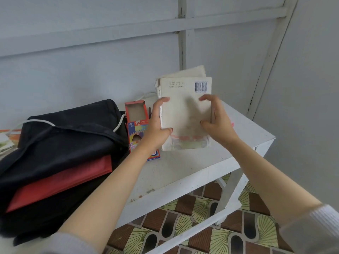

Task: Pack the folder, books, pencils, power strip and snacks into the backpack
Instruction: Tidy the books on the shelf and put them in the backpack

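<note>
I hold a stack of worn white books (185, 110) upright above the white table, the back cover with a barcode facing me. My left hand (157, 123) grips the stack's left edge and my right hand (216, 120) grips its right edge. The black backpack (60, 143) lies on the table at the left, with a red folder (60, 182) sticking out of its opening. Between the backpack and the books lies an open box of coloured pencils (137, 125). A white cable (39, 122) runs over the top of the backpack.
The white table (183, 173) has its right corner near the grey wall, and its front edge drops to a patterned tile floor (201, 226). Some papers or packets (6, 142) lie at the far left behind the backpack.
</note>
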### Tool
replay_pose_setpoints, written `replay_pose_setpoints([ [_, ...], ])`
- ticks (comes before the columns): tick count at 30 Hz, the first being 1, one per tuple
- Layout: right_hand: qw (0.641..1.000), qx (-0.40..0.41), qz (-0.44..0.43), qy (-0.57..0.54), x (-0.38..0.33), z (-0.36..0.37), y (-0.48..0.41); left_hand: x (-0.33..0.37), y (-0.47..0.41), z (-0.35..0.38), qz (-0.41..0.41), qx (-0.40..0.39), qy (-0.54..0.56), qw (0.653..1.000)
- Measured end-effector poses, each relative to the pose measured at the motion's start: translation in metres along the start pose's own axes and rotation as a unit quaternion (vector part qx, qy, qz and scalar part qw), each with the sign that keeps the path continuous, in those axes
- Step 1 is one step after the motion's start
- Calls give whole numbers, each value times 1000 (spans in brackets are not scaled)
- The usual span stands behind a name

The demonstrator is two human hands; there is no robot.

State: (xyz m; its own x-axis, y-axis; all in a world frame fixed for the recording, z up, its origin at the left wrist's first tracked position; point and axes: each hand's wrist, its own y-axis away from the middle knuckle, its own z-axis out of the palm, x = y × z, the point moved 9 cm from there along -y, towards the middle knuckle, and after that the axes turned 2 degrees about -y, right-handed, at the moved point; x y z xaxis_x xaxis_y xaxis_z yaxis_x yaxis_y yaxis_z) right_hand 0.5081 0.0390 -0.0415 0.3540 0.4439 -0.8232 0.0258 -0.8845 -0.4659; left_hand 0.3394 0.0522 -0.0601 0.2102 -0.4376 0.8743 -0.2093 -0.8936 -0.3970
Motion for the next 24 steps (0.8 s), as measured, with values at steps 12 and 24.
replay_pose_setpoints([
  [12, 1000, -15, 22, 12, 1, 6, 11, -10, 25, 1, -9, -34, -57, 998],
  [24, 990, 60, -110, 71, -16, 8, 23, 10, 31, -10, 50, 40, -141, 988],
])
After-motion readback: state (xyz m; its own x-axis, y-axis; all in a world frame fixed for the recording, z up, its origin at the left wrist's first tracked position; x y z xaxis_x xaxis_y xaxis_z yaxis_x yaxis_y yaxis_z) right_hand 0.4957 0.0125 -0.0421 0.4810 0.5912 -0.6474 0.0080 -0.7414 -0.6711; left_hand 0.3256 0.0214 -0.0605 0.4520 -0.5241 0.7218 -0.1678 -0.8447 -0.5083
